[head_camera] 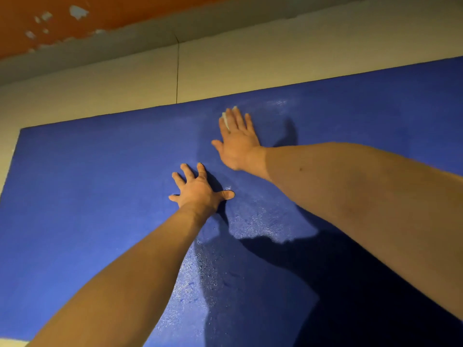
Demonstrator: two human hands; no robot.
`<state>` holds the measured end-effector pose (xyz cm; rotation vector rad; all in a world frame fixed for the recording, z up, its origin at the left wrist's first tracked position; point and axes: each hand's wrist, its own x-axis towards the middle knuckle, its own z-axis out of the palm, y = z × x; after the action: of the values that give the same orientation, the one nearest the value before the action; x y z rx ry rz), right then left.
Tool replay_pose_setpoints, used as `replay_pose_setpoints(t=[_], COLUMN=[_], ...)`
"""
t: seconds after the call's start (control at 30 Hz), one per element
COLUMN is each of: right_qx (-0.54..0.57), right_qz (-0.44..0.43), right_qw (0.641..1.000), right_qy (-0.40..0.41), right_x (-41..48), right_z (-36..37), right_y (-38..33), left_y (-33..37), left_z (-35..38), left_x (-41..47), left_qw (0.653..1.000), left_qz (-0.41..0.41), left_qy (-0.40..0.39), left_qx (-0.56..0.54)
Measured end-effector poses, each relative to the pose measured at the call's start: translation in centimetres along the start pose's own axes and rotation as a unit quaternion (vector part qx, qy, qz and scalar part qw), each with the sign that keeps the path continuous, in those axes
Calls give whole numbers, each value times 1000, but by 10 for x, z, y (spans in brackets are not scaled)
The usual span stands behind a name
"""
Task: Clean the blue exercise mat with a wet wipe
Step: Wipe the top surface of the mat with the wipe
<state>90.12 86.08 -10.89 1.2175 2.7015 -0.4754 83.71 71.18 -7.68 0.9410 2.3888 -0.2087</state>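
Mat: one blue exercise mat fills the view, lying flat on the pale tiled floor, far edge running close along the wall.
Wipe: one wet wipe, a white sliver peeking out beside the fingers, pinned near the mat's far edge, about midway along it.
Right hand: the right hand is pressed flat, fingers together, grip clamped down on the wipe against the mat.
Left hand: the left hand is splayed on the mat nearer the middle, fingers apart, holding nothing, looks like a brace.
Surface: textured foam, with a glistening damp patch between the arms and trailing towards the near edge; the left side looks dry.
Handling: the mat should be light, soft and springy, apt to creep under a push, so pin it by palm. The wipe is thin, limp and slick; keep it trapped under flat fingers, not pinched.
Count: two hands, one wipe, one mat.
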Motion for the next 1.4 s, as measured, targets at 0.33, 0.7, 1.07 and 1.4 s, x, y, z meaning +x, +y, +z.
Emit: replay_pose_setpoints(t=[0.33, 0.7, 1.07, 1.4], right_qx=[-45, -49, -22, 17], right_qz=[122, -89, 178, 33], right_qw=[991, 995, 983, 999], right_qy=[13, -13, 33, 14], right_x=[33, 37, 11, -8], right_z=[-21, 0, -28, -8], right_y=[39, -26, 110, 41], left_y=[0, 3, 2, 3], left_z=[-1, -2, -3, -2], left_x=[0, 1, 0, 2], left_qw=[1000, 1000, 1000, 1000], left_qz=[0, -15, -14, -15], left_qy=[-1, -22, -25, -20], left_qx=[2, -10, -11, -8])
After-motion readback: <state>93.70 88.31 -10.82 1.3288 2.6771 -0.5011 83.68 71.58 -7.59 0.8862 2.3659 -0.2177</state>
